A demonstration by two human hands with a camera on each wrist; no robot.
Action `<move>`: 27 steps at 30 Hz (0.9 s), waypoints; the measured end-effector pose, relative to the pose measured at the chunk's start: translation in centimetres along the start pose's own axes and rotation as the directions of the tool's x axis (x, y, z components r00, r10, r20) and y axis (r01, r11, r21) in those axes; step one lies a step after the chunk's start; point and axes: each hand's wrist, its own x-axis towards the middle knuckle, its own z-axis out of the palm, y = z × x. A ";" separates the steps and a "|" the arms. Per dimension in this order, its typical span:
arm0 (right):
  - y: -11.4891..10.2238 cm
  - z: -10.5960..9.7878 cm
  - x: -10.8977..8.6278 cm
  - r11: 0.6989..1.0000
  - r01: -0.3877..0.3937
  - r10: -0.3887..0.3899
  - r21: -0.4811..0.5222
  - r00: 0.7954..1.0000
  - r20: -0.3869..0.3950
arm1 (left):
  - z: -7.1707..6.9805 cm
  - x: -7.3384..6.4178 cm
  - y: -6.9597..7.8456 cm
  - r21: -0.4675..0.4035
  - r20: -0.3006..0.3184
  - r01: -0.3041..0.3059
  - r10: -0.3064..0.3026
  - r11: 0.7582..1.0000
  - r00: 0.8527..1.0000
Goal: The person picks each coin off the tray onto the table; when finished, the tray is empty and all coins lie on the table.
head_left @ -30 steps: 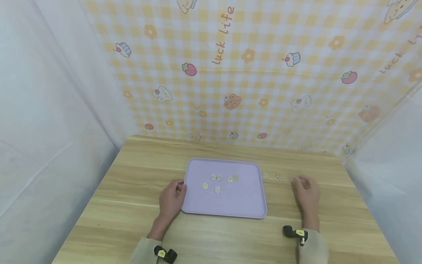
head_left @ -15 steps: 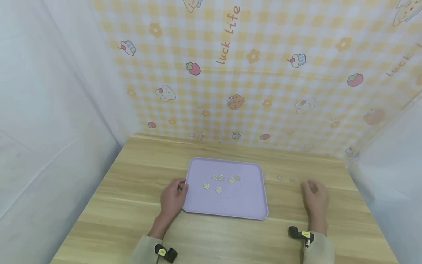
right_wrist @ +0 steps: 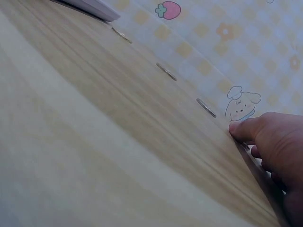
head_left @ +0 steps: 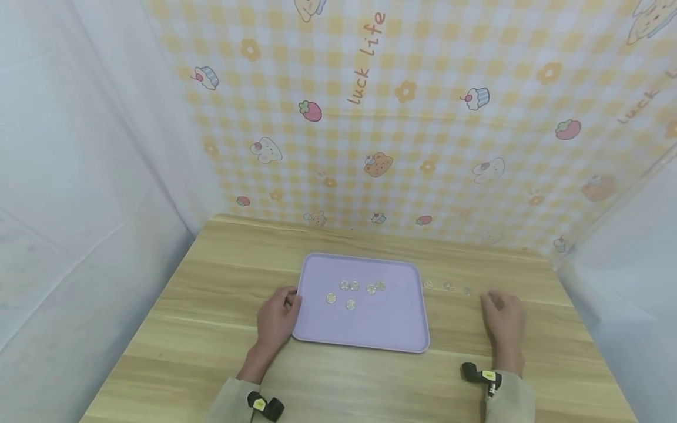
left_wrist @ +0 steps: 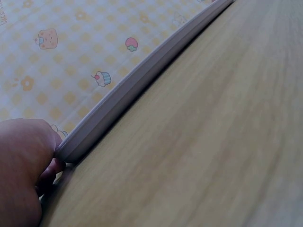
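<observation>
My left hand (head_left: 277, 317) grips the left rim of a lilac tray (head_left: 365, 329); the left wrist view shows the thumb over the tray's edge (left_wrist: 111, 109) and fingers below. Several shiny coins lie flat in the tray, among them a lone coin (head_left: 330, 298) nearer the left. To the right of the tray, three coins lie in a row on the table, ending with a coin (right_wrist: 206, 108) closest to my right hand (head_left: 505, 320). This hand is down at the table at the row's right end, fingers curled, pinching a coin (right_wrist: 245, 147) mostly hidden beneath them.
The wood-grain table (head_left: 211, 352) meets a yellow checked cloth (head_left: 338, 141) at its back edge. White sheets hang at the left (head_left: 79, 176) and right. Black cameras are strapped to both wrists.
My right hand has moved right, away from the third coin of the row, which now shows fully. The left hand keeps its grip on the tray. The head view has shifted slightly.
</observation>
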 end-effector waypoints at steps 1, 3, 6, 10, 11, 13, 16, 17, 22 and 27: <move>0.0 0.0 0.0 1.000 0.003 -0.003 0.000 1.000 0.000 | 0.0 0.0 0.0 0.001 0.000 -0.002 0.002 1.000 1.000; -0.1 0.0 0.0 1.000 0.002 -0.002 0.000 1.000 -0.001 | 0.0 0.0 0.0 0.002 -0.002 -0.006 0.006 1.000 1.000; -0.2 0.0 -0.3 0.996 -0.052 0.053 0.066 0.999 -0.012 | 0.0 0.0 0.0 0.001 -0.005 -0.012 0.012 1.000 1.000; -0.4 0.2 -0.5 0.972 -0.110 0.135 0.207 0.985 -0.112 | 0.1 0.0 -0.1 0.003 -0.012 -0.017 0.017 1.000 1.000; -0.6 0.2 -0.5 0.966 -0.112 0.149 0.234 0.978 -0.145 | 0.1 0.0 -0.2 0.003 -0.016 -0.019 0.019 1.000 1.000; -1.0 0.3 -0.7 0.964 -0.073 0.132 0.257 0.967 -0.219 | 0.2 0.0 -0.3 0.004 -0.019 -0.019 0.020 1.000 1.000; -1.6 0.7 -1.1 0.963 -0.002 0.084 0.268 0.953 -0.292 | 0.3 -0.1 -0.3 0.002 -0.016 -0.013 0.013 1.000 1.000; -1.8 0.8 -1.3 0.962 0.025 0.062 0.271 0.949 -0.310 | 0.3 -0.1 -0.3 0.002 -0.013 -0.010 0.010 1.000 1.000; -1.9 1.6 -1.6 0.958 0.094 0.006 0.273 0.939 -0.343 | 0.2 -0.1 -0.3 -0.001 0.003 -0.004 0.004 1.000 1.000; -1.9 1.7 -1.5 0.957 0.097 0.000 0.274 0.942 -0.334 | 0.2 0.0 -0.3 -0.006 -0.002 -0.013 0.013 1.000 1.000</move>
